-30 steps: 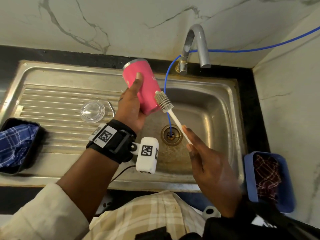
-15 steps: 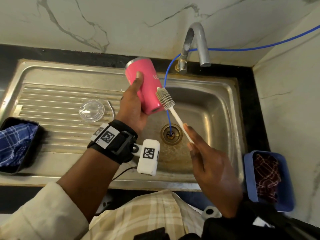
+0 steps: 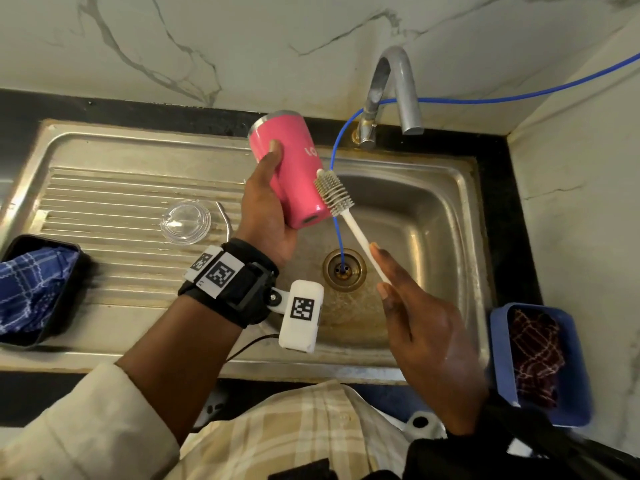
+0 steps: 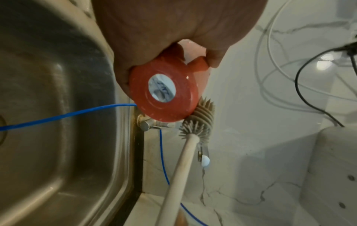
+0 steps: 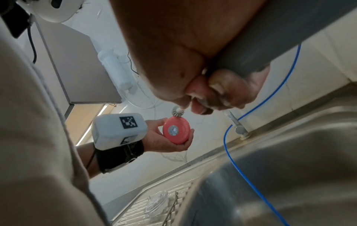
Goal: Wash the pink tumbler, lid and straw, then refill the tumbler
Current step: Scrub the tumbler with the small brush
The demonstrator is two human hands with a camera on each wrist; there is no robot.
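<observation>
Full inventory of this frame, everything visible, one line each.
tumbler: 1, pink, tilted over the basin, in the left hand
bottle brush: 1, white, bristles against the tumbler's side
lid: 1, clear, on the drainboard
straw: 1, metal, bent, beside the lid
sink: 1, steel
tap: 1, grey, behind the basin
hose: 1, blue, runs into the drain
black tray: 1, blue cloth inside, left
blue tub: 1, dark red cloth inside, right
left hand: grips the tumbler
right hand: holds the brush handle
</observation>
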